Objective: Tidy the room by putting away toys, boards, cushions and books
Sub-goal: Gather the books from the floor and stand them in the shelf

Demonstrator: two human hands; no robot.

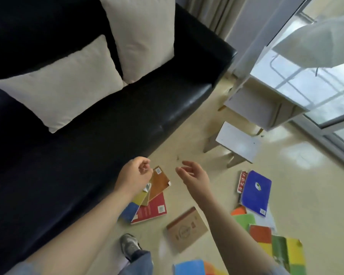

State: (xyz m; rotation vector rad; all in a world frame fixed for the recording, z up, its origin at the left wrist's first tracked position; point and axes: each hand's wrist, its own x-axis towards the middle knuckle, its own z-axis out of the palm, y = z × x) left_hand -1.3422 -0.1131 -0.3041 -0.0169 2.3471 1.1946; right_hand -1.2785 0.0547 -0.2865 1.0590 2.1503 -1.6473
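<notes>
Head view: a person stands at the near end of the sofa and looks down past both raised hands.
Floor (197,135): pale and glossy; the loose things lie scattered on it, which is why the tidying looks only part done.
Sofa (77,155): black and long, running along the left, the natural home for the cushions.
Cushions (64,82): two cream ones are up on the sofa, the nearer lying on the seat, the farther (141,36) propped against the back, so that step looks finished.
White table (266,108): by the window, with a small stool (238,143) just in front; perhaps where the books belong.
Boards (282,249): coloured sheets overlap at lower right on the floor.
Books: a blue book (256,191) lies near the boards, a brown book (187,229) sits between the forearms, and a red book (151,209) and an orange-brown book (159,181) are fanned beside the sofa.
Left hand (134,175): its fingers (145,167) are curled into the palm, with nothing visibly in them; the orange-brown book seems to lie on the floor below.
Right hand (195,175): fingers loose and spread, holding nothing, probably readying to reach down.
</notes>
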